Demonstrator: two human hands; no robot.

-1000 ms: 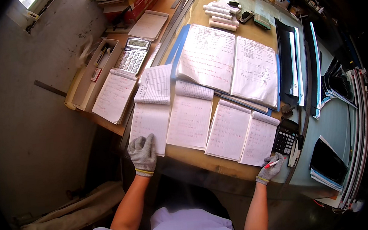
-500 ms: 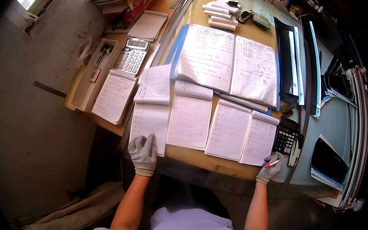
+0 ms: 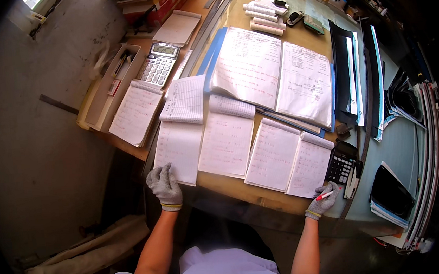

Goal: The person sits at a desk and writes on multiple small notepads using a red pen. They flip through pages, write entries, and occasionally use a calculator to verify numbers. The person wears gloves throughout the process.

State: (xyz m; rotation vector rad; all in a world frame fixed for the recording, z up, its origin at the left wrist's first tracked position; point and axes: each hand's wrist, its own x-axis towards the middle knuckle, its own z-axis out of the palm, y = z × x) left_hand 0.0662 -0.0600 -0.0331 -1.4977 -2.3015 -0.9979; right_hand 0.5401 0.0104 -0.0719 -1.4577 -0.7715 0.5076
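Left hand [image 3: 164,187]: gloved, fingers loosely spread, resting at the desk edge right by the corner of the left notepad [image 3: 179,151]
Right hand [image 3: 323,200]: gloved too, fingers curled around a red pen [image 3: 325,195]; sat beside the right notepad [image 3: 290,157] and black calculator [image 3: 343,167]
Further back: open blue binder [image 3: 272,77]; grey calculator [image 3: 159,64]

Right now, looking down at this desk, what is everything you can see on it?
notepads: five, white, open across the desk's near half
binder: one, blue, open behind them
grey calculator: one, far left
black calculator: one, near right
tray: one, cream, left edge
paper rolls: several, white, far end
folders: several, black and blue, right
left hand: grey glove, at leftmost notepad's corner
right hand: grey glove, fingers around red pen
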